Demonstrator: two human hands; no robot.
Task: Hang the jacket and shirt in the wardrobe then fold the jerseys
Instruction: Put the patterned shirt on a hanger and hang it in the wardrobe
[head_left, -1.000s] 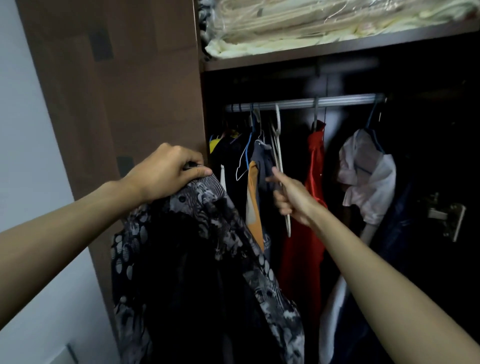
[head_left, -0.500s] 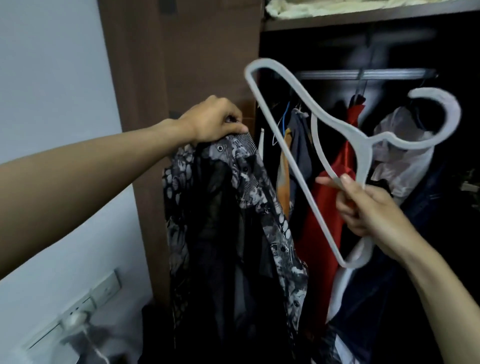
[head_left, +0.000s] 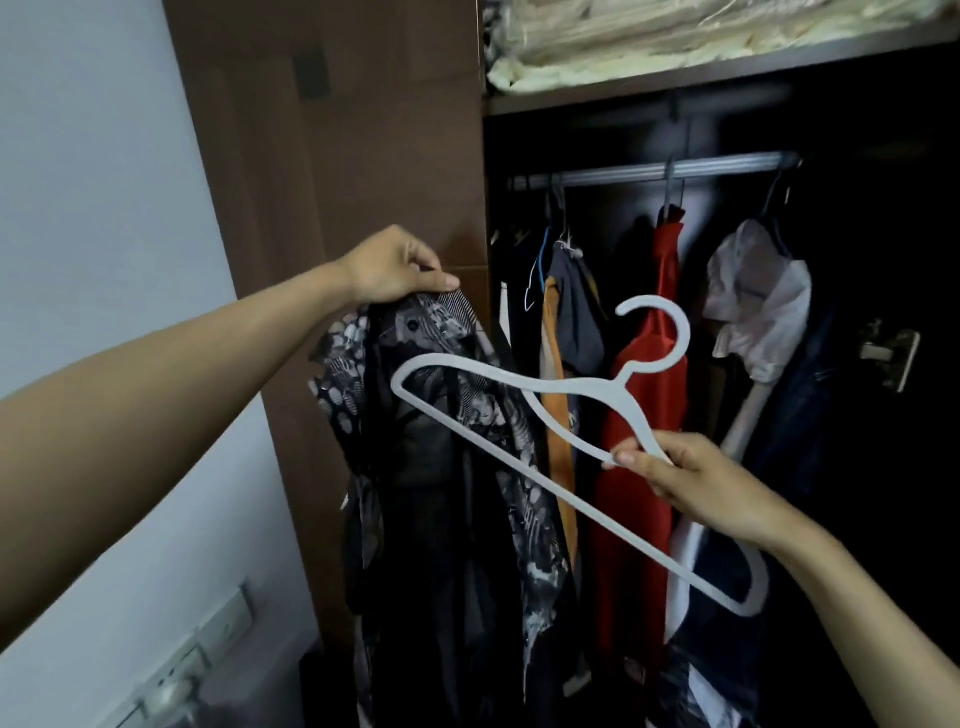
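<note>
My left hand (head_left: 395, 267) grips the collar of a black and grey patterned shirt (head_left: 452, 467), which hangs down in front of the wardrobe's brown side panel. My right hand (head_left: 691, 480) holds a white plastic hanger (head_left: 519, 382) by one arm, tilted, its hook pointing up and right. The hanger's left end lies just in front of the shirt's upper part. Behind them runs the metal wardrobe rail (head_left: 649, 169).
On the rail hang several garments: dark ones with an orange piece (head_left: 558, 415), a red one (head_left: 639, 467) and a white one (head_left: 758, 296). A shelf above holds pale bedding (head_left: 675, 47). A white wall with a socket strip (head_left: 197, 660) is at left.
My right hand took the white hanger off the rail and has lowered and turned it toward the shirt. My left hand keeps holding the shirt up by its collar.
</note>
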